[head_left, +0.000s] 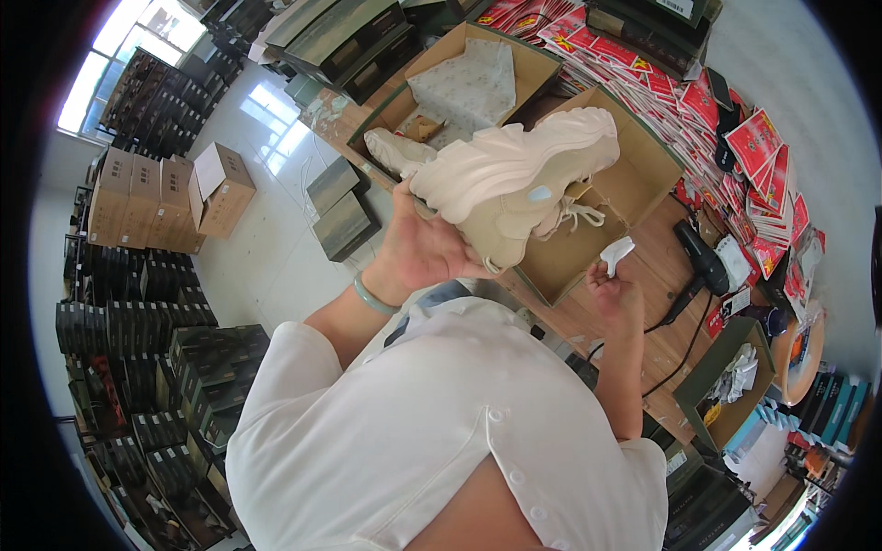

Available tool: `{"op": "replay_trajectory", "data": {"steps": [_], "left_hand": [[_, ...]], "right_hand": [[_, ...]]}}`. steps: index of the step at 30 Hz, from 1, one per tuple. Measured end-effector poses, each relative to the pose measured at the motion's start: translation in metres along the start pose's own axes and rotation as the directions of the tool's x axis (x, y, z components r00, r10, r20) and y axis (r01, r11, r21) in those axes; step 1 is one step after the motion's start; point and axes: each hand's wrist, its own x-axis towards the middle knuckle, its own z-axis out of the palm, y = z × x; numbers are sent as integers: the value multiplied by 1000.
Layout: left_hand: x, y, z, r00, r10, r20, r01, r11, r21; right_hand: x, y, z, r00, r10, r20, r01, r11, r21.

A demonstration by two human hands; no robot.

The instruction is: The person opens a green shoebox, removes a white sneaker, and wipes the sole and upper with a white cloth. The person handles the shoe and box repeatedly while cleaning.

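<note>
A beige chunky-soled sneaker is tipped on its side, its thick pale sole facing up and away from me. My left hand grips it from the near left, fingers under the upper. White laces dangle at its right end. Between the fingertips of my right hand is a small crumpled white wipe or tissue, held apart from the sneaker. Beneath them is an open shoebox with a bare cardboard inside. Behind the sneaker, a second pale shoe lies at the left end of a box part lined with patterned paper.
On the wooden table at right lie a black hair dryer with its cord and piles of red printed cards. A small open box holds packets. Dark shoeboxes stack at left, near brown cartons on the floor.
</note>
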Motion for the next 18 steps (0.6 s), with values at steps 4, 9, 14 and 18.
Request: {"op": "replay_trajectory", "data": {"steps": [4,9,14,18], "left_hand": [[-1,16,-11,1000,-21,15,21,999,-36],[-3,67,-45,984,-42,172,63,991,-118],[-6,150,-90,978,-97,183,123,983,-138],[-17,225,-110,988,-124,95,142,967,-211]], "right_hand": [[11,-2,15,993,-116,15,117,986,-120],[50,32,29,983,-182,39,185,937,-296],[87,95,42,984,-180,3,172,936,-306],[95,152,86,984,-147,102,166,961,-220]]}}
